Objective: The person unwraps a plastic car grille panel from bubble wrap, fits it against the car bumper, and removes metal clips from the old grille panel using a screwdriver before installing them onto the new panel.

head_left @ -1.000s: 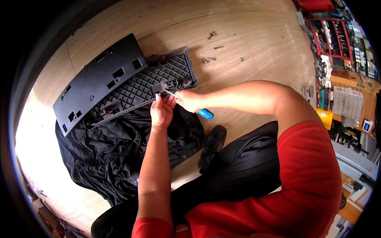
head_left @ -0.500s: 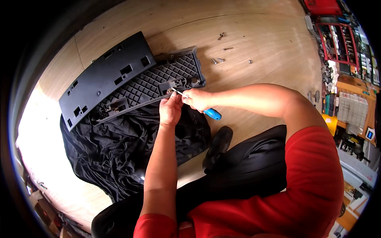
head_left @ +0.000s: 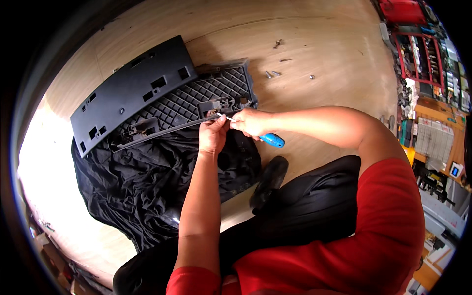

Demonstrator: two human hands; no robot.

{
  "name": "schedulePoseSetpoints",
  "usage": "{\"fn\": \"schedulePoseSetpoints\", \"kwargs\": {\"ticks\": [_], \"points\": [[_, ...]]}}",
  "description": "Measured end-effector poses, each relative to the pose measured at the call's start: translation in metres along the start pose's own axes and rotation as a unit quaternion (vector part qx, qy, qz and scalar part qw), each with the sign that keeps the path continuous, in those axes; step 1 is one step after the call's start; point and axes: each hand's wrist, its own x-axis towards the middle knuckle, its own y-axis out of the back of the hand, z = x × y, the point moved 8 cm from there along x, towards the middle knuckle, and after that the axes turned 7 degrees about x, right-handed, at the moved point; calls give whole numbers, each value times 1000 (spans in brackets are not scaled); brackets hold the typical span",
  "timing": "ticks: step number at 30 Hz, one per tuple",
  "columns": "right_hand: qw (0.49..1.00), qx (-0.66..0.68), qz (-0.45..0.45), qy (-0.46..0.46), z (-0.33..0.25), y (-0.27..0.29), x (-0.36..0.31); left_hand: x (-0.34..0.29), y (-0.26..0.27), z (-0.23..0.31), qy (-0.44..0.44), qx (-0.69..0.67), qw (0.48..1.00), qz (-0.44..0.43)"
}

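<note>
My right hand (head_left: 251, 123) is closed around a screwdriver (head_left: 273, 140) with a blue handle, its metal shaft pointing left. The shaft's tip meets the recess at the near edge of a dark plastic panel with lattice ribs (head_left: 179, 105). My left hand (head_left: 212, 136) is closed in a pinch at that same edge, right by the tip; what lies between its fingers is hidden. Metal fittings (head_left: 224, 103) sit in the recess, and a second recess (head_left: 142, 129) is farther left. A smooth dark panel with rectangular cutouts (head_left: 129, 94) overlaps the ribbed one on its far side.
Crumpled black cloth (head_left: 147, 172) lies under the panels' near side. Loose screws (head_left: 272, 74) and small metal pieces (head_left: 278, 44) are scattered on the wood-look floor (head_left: 334, 44). A red-framed tool rack (head_left: 419, 56) stands at right. My black shoe (head_left: 269, 183) is near the cloth.
The screwdriver and my right hand have shifted slightly right, and the shaft lies a little flatter. My left hand stays by the panel's edge. The whole view has shifted slightly.
</note>
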Motion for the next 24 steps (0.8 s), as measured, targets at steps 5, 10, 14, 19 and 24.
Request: {"fn": "schedulePoseSetpoints", "kwargs": {"ticks": [5, 10, 14, 19, 24], "points": [[999, -44, -9, 4, -7, 1, 1, -1, 6, -4, 18, -2, 1000, 3], [998, -27, -53, -22, -10, -2, 5, -1, 6, -4, 16, 37, 999, -35], [995, 32, -78, -52, -1, -6, 12, 1, 15, -15, 21, 25, 999, -11], [974, 158, -156, -54, 7, -14, 18, 1, 12, -16, 26, -8, 998, -64], [976, 146, -153, -51, 9, -11, 18, -1, 7, -14, 32, -12, 997, -67]]}}
